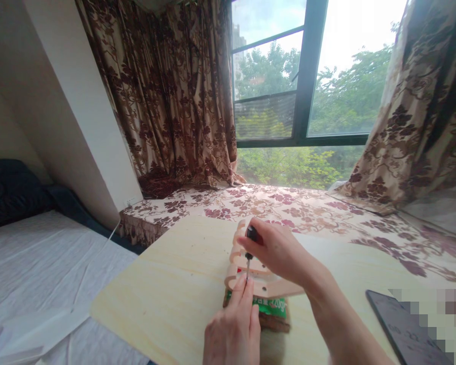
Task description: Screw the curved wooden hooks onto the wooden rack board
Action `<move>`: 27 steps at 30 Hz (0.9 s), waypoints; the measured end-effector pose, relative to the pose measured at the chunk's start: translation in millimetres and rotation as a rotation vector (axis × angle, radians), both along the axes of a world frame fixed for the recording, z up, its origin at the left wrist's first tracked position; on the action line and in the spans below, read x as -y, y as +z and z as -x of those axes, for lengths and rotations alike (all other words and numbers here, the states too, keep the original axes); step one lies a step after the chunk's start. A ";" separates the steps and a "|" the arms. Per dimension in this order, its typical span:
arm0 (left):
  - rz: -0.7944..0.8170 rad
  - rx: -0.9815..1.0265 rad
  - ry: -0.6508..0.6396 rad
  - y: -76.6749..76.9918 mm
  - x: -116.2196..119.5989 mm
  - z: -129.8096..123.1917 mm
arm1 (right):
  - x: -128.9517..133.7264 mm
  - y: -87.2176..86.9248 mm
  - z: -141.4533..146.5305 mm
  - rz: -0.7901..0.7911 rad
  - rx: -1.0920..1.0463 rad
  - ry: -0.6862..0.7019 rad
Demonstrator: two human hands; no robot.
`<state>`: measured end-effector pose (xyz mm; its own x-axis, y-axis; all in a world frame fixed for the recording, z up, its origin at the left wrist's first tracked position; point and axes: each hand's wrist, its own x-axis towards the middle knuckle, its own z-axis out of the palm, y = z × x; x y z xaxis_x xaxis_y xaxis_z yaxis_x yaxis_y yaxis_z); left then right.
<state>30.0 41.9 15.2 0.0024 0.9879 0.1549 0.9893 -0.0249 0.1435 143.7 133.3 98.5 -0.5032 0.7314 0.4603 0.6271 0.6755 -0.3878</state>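
Observation:
My right hand point(273, 248) is closed round the black handle of a screwdriver point(251, 234), which stands upright with its metal shaft pointing down. The shaft's tip meets a pale wooden piece point(281, 288) with curved, hooked ends on its left side. My left hand point(233, 324) lies at the near edge of that piece, its fingertips pressed together around the screwdriver's tip; whether they pinch a small part is hidden. Beneath the wood is a green and brown package point(275, 307) with white print.
A light wooden table point(155, 284) bears everything. At its right lies a dark tablet or phone point(406, 324). Behind is a ledge with floral cloth point(220, 200), below a window. A bed point(30, 258) stands at the left.

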 end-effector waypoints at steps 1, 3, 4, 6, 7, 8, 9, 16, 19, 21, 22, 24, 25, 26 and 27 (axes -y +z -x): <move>0.002 -0.001 -0.003 -0.4 0.0 0.5 | -1.1 -1.0 0.9 -0.003 0.010 -0.032; 0.010 0.003 -0.007 -0.7 0.1 0.9 | -1.8 -2.2 0.0 0.027 -0.005 -0.005; 0.015 0.008 -0.009 -0.5 0.3 0.8 | -1.4 -2.3 -1.6 0.053 -0.026 0.045; 0.021 0.019 -0.003 0.6 0.8 -0.1 | 0.5 -1.8 -5.2 0.119 -0.066 0.174; 0.020 0.026 0.002 1.3 1.0 -0.6 | 1.5 -1.5 -6.4 0.149 -0.077 0.230; 0.022 0.032 0.007 2.2 1.2 -1.1 | 2.4 -1.1 -6.7 0.169 -0.084 0.265; 0.026 0.039 0.013 3.1 1.2 -1.4 | 2.9 -0.9 -6.1 0.176 -0.088 0.279; -0.030 0.023 -0.011 3.8 -4.7 2.4 | -2.5 -3.6 6.2 0.074 -0.040 0.066; -0.041 0.015 -0.020 2.4 -6.2 3.0 | -3.2 -3.3 6.2 0.061 0.004 0.024; -0.054 0.016 -0.024 1.4 -5.9 2.6 | -1.7 -2.0 5.5 0.061 0.019 0.032; -0.060 0.018 -0.023 0.7 -5.5 2.5 | -0.6 -1.2 5.3 0.063 0.021 0.033; -0.073 0.029 -0.018 -1.1 -4.2 2.9 | 1.8 0.3 5.4 0.073 0.016 0.037; -0.079 0.037 -0.020 -2.3 -3.4 3.6 | 3.0 0.9 5.7 0.081 0.009 0.044; -0.084 0.045 -0.024 -3.5 -2.7 4.6 | 4.0 1.2 6.0 0.091 0.001 0.051; -0.087 0.051 -0.031 -4.8 -2.1 5.7 | 4.9 1.4 6.3 0.101 -0.007 0.059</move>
